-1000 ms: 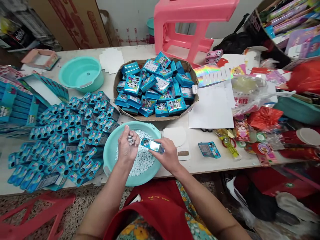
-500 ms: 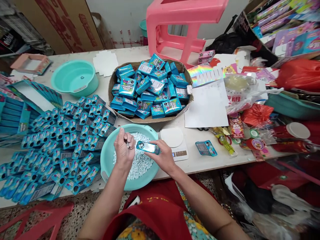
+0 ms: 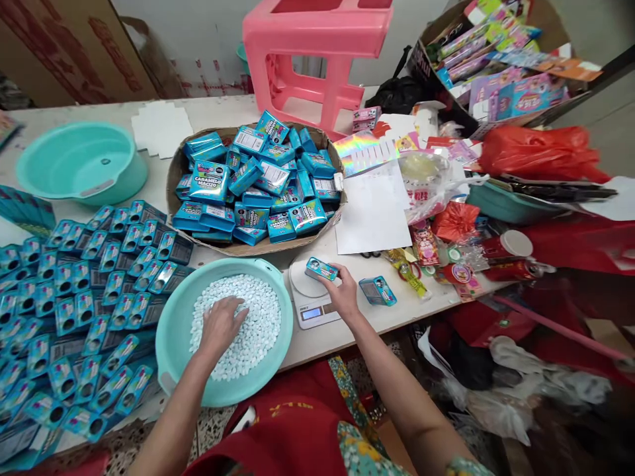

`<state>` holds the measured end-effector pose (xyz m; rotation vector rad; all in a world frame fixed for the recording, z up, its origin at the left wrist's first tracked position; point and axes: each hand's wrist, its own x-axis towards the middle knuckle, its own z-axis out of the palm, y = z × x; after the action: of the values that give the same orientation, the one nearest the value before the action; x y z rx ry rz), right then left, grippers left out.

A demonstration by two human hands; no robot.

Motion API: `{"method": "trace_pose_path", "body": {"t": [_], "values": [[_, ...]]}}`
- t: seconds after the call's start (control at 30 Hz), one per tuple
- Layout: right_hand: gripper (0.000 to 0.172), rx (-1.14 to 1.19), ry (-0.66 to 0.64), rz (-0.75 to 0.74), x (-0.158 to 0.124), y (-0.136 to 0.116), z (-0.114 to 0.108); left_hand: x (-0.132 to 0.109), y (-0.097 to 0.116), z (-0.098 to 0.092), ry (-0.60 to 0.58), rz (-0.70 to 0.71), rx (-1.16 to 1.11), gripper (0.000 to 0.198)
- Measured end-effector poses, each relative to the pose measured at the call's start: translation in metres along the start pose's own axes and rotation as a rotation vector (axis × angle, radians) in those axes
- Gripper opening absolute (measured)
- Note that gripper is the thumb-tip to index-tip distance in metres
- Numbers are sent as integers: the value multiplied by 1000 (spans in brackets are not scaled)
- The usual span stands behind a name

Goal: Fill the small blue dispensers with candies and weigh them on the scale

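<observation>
My left hand (image 3: pixel 221 324) rests over the small white candies (image 3: pixel 248 344) in the turquoise basin (image 3: pixel 171 317), its fingers apart. My right hand (image 3: pixel 342 291) holds a small blue candy box (image 3: pixel 321 268) by its near end. That box is at the plate of the white kitchen scale (image 3: pixel 311 312), whose small display is lit; whether the box's weight lies on it I cannot tell. To the right of the scale another blue box (image 3: pixel 378 291) lies on the table.
A low carton (image 3: pixel 253 249) full of blue boxes stands behind the basin. Many boxes with round holes (image 3: pixel 89 304) crowd the left. Farther back are a second turquoise basin (image 3: pixel 82 158) and a pink stool (image 3: pixel 317 36). White paper (image 3: pixel 372 211) and packaged sweets lie right.
My right hand has carried the box from above the basin right to the scale, and the display has lit. My left hand has gone from a closed fist to spread over the candies. The view has shifted right.
</observation>
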<state>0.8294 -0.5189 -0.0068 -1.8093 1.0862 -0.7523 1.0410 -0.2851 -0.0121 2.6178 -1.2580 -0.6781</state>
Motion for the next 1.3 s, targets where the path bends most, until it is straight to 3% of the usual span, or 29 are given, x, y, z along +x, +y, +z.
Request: {"method": "trace_pose_path", "body": {"t": [0.17, 0.3, 0.47, 0.77, 0.93, 1.0, 1.17, 1.3], "values": [[63, 34, 74, 4, -14, 0, -20, 8, -8, 0, 72, 71, -25, 37], [52, -16, 188, 15, -28, 1, -51, 10, -9, 0, 113, 80, -30, 38], [44, -55, 169, 49, -37, 12, -66, 12, 0, -2, 103, 114, 15, 40], [44, -74, 128, 6, -30, 17, -45, 3, 3, -2, 113, 167, 87, 41], [66, -67, 13, -10, -17, 15, -18, -8, -4, -2, 121, 129, 51, 41], [65, -41, -33, 21, -10, 15, -6, -11, -5, -2, 110, 101, -4, 41], [45, -21, -27, 94, -4, -7, 1, -18, 2, -9, 99, 7, -392, 35], [39, -41, -65, -101, -18, -64, -9, -22, 30, -28, 21, -263, -1224, 42]]}}
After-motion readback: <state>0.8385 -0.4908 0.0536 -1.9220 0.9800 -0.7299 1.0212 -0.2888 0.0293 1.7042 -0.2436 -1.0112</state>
